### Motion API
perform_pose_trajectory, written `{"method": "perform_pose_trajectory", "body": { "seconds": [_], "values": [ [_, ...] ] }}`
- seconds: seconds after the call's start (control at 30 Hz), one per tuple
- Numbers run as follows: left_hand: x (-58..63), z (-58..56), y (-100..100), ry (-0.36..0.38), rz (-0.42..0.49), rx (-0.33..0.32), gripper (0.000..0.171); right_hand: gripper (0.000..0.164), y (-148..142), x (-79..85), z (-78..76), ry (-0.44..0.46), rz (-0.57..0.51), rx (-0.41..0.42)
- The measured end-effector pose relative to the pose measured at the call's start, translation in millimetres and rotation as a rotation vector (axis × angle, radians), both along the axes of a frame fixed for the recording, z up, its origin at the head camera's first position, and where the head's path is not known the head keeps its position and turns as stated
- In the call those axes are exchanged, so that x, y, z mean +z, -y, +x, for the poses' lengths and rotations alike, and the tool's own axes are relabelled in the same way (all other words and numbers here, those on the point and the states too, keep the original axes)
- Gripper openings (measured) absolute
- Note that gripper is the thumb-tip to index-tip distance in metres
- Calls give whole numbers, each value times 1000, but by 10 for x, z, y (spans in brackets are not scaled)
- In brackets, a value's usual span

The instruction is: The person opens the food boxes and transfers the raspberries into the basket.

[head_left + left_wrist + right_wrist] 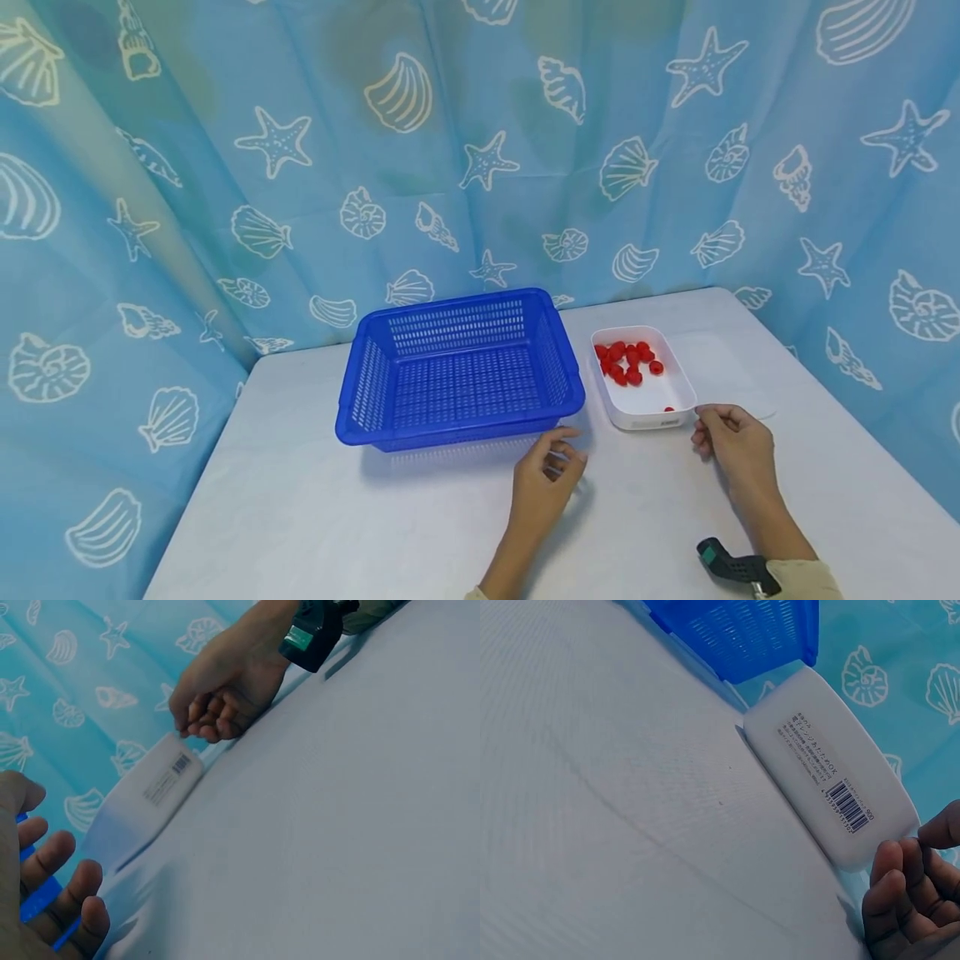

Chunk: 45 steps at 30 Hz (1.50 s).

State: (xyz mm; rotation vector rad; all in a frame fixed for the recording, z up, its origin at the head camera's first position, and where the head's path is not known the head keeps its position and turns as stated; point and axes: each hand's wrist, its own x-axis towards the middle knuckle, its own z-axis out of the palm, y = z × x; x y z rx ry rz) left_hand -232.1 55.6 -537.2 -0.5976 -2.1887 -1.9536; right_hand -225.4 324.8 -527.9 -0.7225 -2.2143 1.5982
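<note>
A white plastic container (647, 408) holds several small red berry-like pieces (619, 353), most gathered in its far left part. My right hand (738, 446) pinches the container's near right corner between thumb and index finger, the other fingers curled below. The right wrist view shows a barcode label (847, 808) on the container's side. My left hand (546, 479) holds nothing; its fingers are loosely bent, just in front of the near right corner of a blue slotted basket (465, 429). No contents show inside the basket.
A clear flat lid-like sheet (723, 371) lies right of the container on the white table (300, 517). A blue curtain (450, 167) with shell and starfish prints hangs behind the table and along its sides. A black device (731, 567) is strapped to my right wrist.
</note>
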Motion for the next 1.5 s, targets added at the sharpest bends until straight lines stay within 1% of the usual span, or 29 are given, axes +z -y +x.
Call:
{"method": "perform_pose_trajectory", "body": {
  "seconds": [0.1, 0.2, 0.33, 0.4, 0.5, 0.57, 0.63, 0.83, 0.93, 1.07, 1.3, 1.5],
  "values": [
    [6, 22, 89, -1, 8, -26, 27, 36, -11, 4, 11, -47, 34, -35],
    [20, 50, 179, -18, 18, -41, 26, 34, -23, 10, 21, -100, 78, -72],
    [40, 71, 276, -34, 27, -49, 26, 33, -23, 20, 21, -140, 154, -85],
    [51, 75, 319, -29, 26, -51, 26, 33, -12, 29, 15, -151, 205, -85],
    [58, 78, 386, -1, 20, -54, 27, 31, 15, 50, 8, -166, 271, -90],
    [75, 84, 436, 13, 15, -49, 28, 29, 33, 64, 4, -171, 296, -87],
    [114, 102, 484, 16, 15, -43, 28, 27, 47, 77, 1, -173, 315, -78],
    [365, 195, 634, -35, 31, -42, 26, 29, 65, 98, -27, -188, 352, -33],
    [409, 210, 711, -35, 29, -47, 26, 29, 67, 95, -44, -201, 369, -12],
    [405, 220, 829, -22, 23, -37, 26, 28, 97, 93, -57, -217, 399, 8],
    [384, 200, 1046, -25, 37, 15, 27, 28, 146, 118, -84, -240, 430, 35],
    [187, 106, 1252, -39, 42, 47, 29, 29, 112, 104, -121, -227, 444, 59]
  ]
}}
